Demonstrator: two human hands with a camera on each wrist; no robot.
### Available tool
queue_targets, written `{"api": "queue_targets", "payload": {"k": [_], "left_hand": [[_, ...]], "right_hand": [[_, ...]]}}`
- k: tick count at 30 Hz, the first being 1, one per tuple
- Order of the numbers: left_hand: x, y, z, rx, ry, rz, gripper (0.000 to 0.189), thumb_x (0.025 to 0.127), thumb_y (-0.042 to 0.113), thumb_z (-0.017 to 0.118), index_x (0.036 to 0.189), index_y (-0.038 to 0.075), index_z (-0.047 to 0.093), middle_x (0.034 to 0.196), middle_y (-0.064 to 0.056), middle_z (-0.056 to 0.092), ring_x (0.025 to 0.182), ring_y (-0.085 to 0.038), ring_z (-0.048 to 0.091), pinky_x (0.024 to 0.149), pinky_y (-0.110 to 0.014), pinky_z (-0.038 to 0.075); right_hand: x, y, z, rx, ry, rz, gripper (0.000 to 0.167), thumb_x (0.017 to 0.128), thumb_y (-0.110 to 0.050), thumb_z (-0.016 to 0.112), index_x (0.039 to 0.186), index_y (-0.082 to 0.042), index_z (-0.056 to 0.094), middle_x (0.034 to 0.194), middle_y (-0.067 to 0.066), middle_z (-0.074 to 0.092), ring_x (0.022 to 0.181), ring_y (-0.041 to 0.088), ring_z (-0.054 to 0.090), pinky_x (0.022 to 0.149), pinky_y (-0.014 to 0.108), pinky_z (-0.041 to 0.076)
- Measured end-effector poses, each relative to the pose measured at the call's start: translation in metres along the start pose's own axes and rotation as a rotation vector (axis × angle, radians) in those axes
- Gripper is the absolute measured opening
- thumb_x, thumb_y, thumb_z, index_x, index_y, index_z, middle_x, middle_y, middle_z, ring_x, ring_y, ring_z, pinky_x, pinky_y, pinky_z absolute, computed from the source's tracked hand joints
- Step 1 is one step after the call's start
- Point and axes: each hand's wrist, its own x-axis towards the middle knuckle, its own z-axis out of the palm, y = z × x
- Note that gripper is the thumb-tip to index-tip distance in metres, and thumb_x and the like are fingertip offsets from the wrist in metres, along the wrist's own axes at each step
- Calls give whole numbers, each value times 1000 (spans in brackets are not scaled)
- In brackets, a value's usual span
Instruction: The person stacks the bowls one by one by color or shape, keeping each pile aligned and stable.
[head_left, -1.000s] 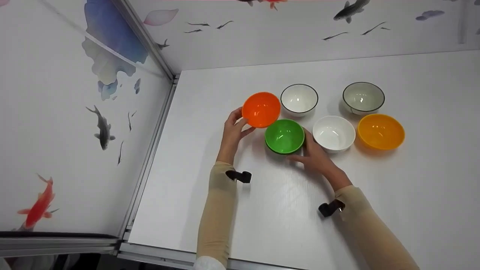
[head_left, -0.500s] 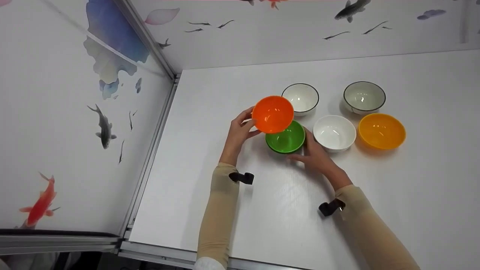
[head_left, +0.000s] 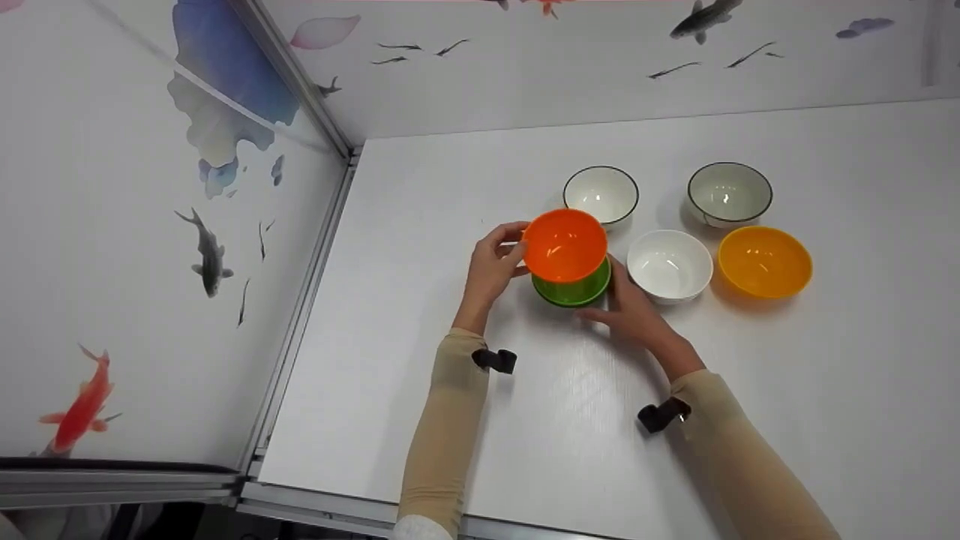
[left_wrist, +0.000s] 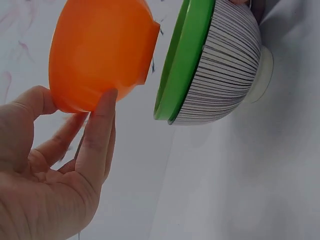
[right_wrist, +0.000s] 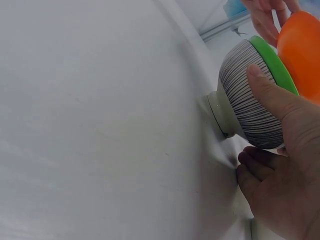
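Observation:
My left hand (head_left: 495, 264) pinches the rim of an orange bowl (head_left: 565, 244), thumb on one side and fingers under the other. In the left wrist view the orange bowl (left_wrist: 102, 52) hangs over a green bowl (left_wrist: 185, 60), with a gap between them. That green bowl sits nested inside a white bowl with dark stripes (left_wrist: 227, 70), which stands on the table. My right hand (head_left: 628, 306) steadies this striped bowl from the right, its thumb on the outer wall and its fingers curled around the far side, as the right wrist view shows.
A plain white bowl (head_left: 670, 267) stands just right of my right hand, with a yellow bowl (head_left: 765, 262) beside it. Behind are two dark-rimmed bowls, one whitish (head_left: 602, 193) and one greyish (head_left: 729, 192). A printed panel (head_left: 247, 300) borders the table's left side.
My left hand has carried the orange bowl right and toward me, from beside the green bowl to over it. My right hand has stayed at the striped bowl.

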Motion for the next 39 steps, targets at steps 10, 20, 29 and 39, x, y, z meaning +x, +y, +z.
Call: {"api": "queue_targets", "payload": {"k": [10, 20, 29, 39], "left_hand": [[-1, -5, 14, 213, 112, 127, 28, 95, 6, 63, 121, 9, 72, 106, -9, 69, 90, -17, 67, 66, -22, 61], [-2, -7, 20, 543, 146, 130, 27, 94, 9, 64, 119, 12, 74, 95, -7, 62, 92, -16, 68, 76, -18, 58], [-3, -12, 26, 637, 181, 158, 23, 96, 13, 65, 117, 13, 76, 93, -5, 63, 89, -13, 66, 74, -15, 56], [1, -17, 31, 667, 241, 176, 18, 95, 16, 66, 110, 14, 76, 94, -3, 68, 87, -12, 66, 78, -17, 58]], "right_hand": [[1, 0, 0, 3, -4, 29, 112, 82, -35, 82, 161, -16, 4, 168, 7, 15, 155, 26, 18, 127, 51, 16], [0, 1, 2, 5, 13, 4, 108, 84, -30, 81, 160, -10, 8, 167, 13, 18, 154, 29, 20, 127, 52, 18], [0, 2, 3, 51, 20, -37, 106, 83, -21, 82, 160, -10, 9, 165, 14, 21, 152, 31, 24, 126, 52, 21], [2, 5, 3, 45, 33, -53, 105, 83, -20, 83, 160, -10, 12, 165, 14, 23, 152, 31, 26, 125, 52, 23]]}}
